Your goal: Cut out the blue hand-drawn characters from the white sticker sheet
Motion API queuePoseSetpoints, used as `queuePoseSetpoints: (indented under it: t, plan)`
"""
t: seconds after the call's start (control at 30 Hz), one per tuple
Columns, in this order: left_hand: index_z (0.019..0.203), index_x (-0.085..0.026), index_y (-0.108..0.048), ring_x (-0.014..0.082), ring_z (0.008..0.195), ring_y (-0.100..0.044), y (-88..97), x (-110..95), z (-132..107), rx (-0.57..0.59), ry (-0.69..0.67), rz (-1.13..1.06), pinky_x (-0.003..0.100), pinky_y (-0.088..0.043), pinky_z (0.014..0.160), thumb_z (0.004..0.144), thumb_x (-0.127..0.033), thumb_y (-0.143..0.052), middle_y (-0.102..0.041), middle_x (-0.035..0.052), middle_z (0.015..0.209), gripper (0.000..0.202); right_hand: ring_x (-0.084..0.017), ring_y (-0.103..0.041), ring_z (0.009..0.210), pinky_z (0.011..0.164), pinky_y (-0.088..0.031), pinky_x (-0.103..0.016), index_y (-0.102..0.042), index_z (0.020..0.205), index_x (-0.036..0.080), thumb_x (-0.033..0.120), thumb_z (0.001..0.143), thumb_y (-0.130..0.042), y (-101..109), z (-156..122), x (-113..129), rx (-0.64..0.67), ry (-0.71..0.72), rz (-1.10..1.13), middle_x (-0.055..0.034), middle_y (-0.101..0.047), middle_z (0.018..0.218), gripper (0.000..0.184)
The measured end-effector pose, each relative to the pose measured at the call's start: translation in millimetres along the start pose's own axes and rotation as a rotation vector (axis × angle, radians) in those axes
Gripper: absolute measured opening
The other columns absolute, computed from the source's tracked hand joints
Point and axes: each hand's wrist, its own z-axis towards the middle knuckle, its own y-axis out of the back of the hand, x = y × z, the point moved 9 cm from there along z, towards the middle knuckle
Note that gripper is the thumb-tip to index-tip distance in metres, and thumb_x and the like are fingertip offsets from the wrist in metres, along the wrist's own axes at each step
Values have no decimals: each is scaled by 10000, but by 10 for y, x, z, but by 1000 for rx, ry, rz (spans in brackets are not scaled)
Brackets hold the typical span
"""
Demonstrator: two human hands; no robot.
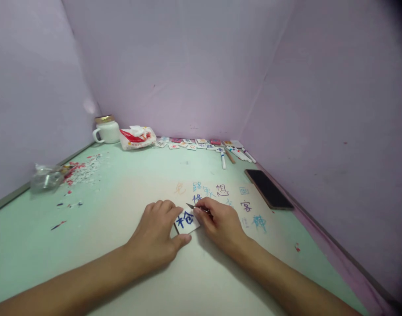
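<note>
A small white square tile [188, 225] with a blue handwritten character lies in front of me on a pale sheet [148, 281]. My left hand [158, 232] grips it by the left side, thumb at the near edge and fingers along the far edge. In my right hand [217, 219] a craft knife [189, 206] is pinched, its thin pointed blade sticking out to the left over the tile's far right corner. Most of the knife's handle is hidden by my fingers. Beyond my hands, handwritten characters [222, 190] in several colours cover part of the sheet.
Red and white scraps [85, 171] lie at left, beside a clear plastic bag [46, 177]. Along the back stand a lidded white mug [108, 131], a tissue pack [138, 138], several lettered tiles [192, 147] and markers [224, 160]. A phone [269, 189] lies at right. Walls enclose the table.
</note>
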Motion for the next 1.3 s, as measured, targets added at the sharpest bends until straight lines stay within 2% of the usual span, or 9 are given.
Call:
queuePoseSetpoints:
  t: [0.23, 0.63, 0.93, 1.17, 1.3]
  plan:
    - [1166, -138, -661, 308, 1066, -512, -4, -77, -119, -30, -35, -9, 524, -375, 995, 838, -356, -555, -591, 133, 1121, 407, -179, -614, 698, 634, -371, -287, -685, 818, 203, 299, 889, -545, 41, -82, 8, -35, 10, -98, -36, -729, 808, 184]
    - [1123, -157, -674, 283, 1044, -543, 43, -88, -73, 11, -32, -19, 491, -394, 983, 828, -333, -614, -608, 106, 1093, 349, -160, -587, 702, 615, -349, -276, -718, 788, 208, 244, 882, -591, 71, -70, 56, -37, 87, -166, -42, -693, 796, 162]
    - [1073, -173, -684, 264, 983, -557, 4, -3, -45, 24, 62, -132, 432, -445, 943, 777, -335, -682, -601, 88, 1105, 338, -185, -619, 804, 659, -385, -285, -735, 839, 199, 156, 878, -578, 29, -62, 78, 6, 127, -197, -61, -707, 871, 168]
    - [1082, -205, -703, 263, 948, -592, 73, -40, -58, 28, 76, -34, 451, -439, 930, 786, -340, -676, -644, 72, 1082, 326, -178, -641, 825, 607, -344, -283, -772, 951, 256, 225, 950, -546, 32, -38, 30, 18, 185, -263, -37, -745, 914, 228]
    - [1092, -211, -705, 268, 958, -606, 85, -28, -66, 24, 91, -9, 451, -439, 929, 792, -373, -669, -655, 73, 1088, 342, -169, -652, 797, 616, -372, -280, -772, 913, 234, 252, 933, -572, 51, -43, -1, -23, 202, -227, -41, -744, 902, 202]
